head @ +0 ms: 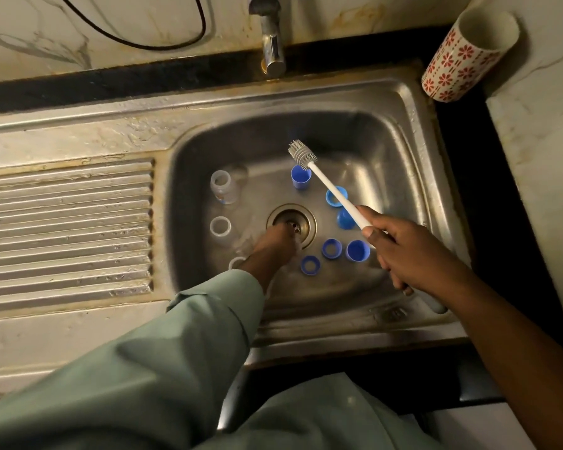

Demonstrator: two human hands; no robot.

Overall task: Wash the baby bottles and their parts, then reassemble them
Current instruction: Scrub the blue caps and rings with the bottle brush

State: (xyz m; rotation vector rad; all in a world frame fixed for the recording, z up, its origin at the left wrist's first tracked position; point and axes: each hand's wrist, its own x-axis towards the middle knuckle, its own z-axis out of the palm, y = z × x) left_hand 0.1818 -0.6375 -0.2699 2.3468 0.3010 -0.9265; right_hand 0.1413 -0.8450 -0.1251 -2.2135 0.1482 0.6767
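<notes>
Around the drain (291, 225) at the bottom of the sink (400, 131), the bottle parts lie scattered and unassembled. Two clear bottles (224, 187) stand to the left of the drain, open mouths up, and a third clear rim shows by the left wrist. Blue caps (301, 177) and blue rings (331, 248) sit behind, to the right of and in front of the drain, each apart from the others. The tap (271, 43) behind the drain shows no running water. Judged from this layout, washing is at an early stage: no soap or foam is visible, nothing is set aside as clean, and all reassembly remains.

The right hand (407, 251), to the right of the drain, has its fingers curled round the white handle of a bottle brush (333, 193), the bristle head raised above the cap behind the drain. The left hand (273, 246) reaches down just in front of the drain; motion blur hides its fingers, so whether it grasps anything cannot be told.
</notes>
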